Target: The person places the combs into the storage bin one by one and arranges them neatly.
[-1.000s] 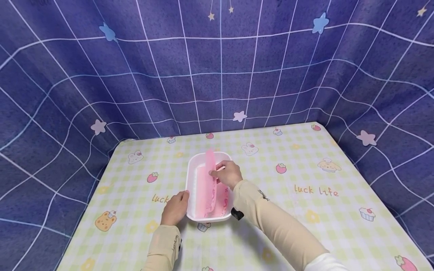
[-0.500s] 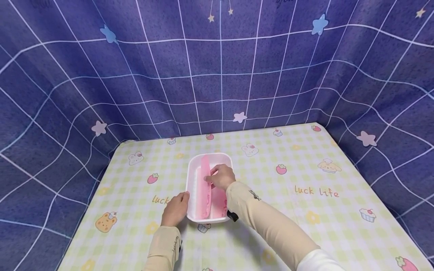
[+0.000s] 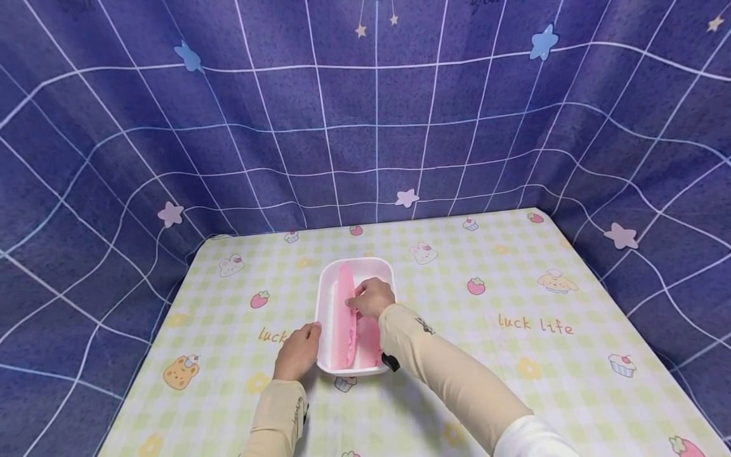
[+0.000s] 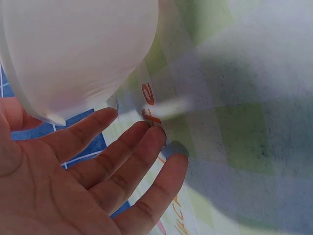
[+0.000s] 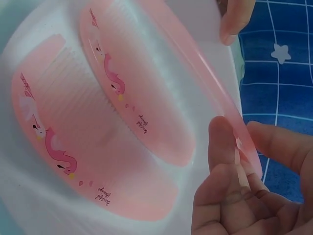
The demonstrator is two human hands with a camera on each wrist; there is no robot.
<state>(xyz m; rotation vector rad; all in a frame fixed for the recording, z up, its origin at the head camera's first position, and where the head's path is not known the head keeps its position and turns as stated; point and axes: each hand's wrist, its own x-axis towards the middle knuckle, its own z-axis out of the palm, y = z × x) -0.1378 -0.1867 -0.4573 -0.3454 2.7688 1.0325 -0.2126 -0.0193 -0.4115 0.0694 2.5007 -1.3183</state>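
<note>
My right hand (image 3: 374, 298) pinches a pink comb (image 3: 345, 317) between thumb and fingers, on edge above a white plastic basin (image 3: 328, 289). In the right wrist view, the held comb (image 5: 208, 68) stands tilted, seen mostly along its spine. Two more pink combs with flamingo prints lie on the basin's floor, an inner comb (image 5: 139, 83) and an outer comb (image 5: 93, 142), side by side. At the basin's left side, my left hand (image 3: 298, 349) holds the rim, thumb over it. The left wrist view shows its other fingers (image 4: 129, 188) loosely extended beside the outer wall.
A pale green checked cloth (image 3: 485, 381) with cartoon prints covers the table. Beyond its back edge hangs a dark blue curtain (image 3: 348, 146) with grid lines and stars, which also closes off both sides.
Over the first half second, my right hand moved left and slightly down with the comb, toward the basin's left half. It has hardly moved since. My left hand stays at the rim.
</note>
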